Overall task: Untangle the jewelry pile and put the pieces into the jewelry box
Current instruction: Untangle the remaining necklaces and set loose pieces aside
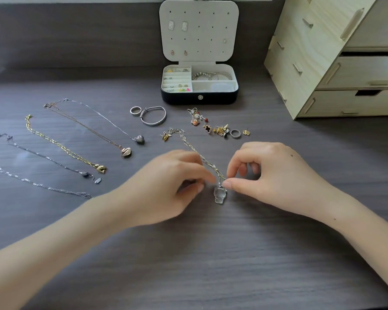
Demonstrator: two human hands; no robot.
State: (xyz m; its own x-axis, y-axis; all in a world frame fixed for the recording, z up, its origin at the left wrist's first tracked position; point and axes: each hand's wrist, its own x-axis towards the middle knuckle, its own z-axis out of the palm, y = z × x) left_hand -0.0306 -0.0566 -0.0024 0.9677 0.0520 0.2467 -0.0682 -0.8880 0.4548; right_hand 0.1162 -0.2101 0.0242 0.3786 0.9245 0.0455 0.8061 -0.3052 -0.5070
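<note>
A tangled pair of chains (188, 146) runs from a small gold charm down to a clear square pendant (220, 194) at the table's centre. My left hand (170, 184) pinches the chains just left of the pendant. My right hand (269, 175) pinches them just above it, thumb and forefinger together. The open jewelry box (198, 97) stands at the back, lid upright with earrings pinned in it, bracelets and small pieces in its compartments.
Several untangled necklaces (65, 146) lie in parallel rows at the left. A ring (135, 110) and bangle (154, 116) sit before the box, a cluster of earrings and a ring (220, 128) to their right. A wooden drawer unit (336, 63) stands at the back right.
</note>
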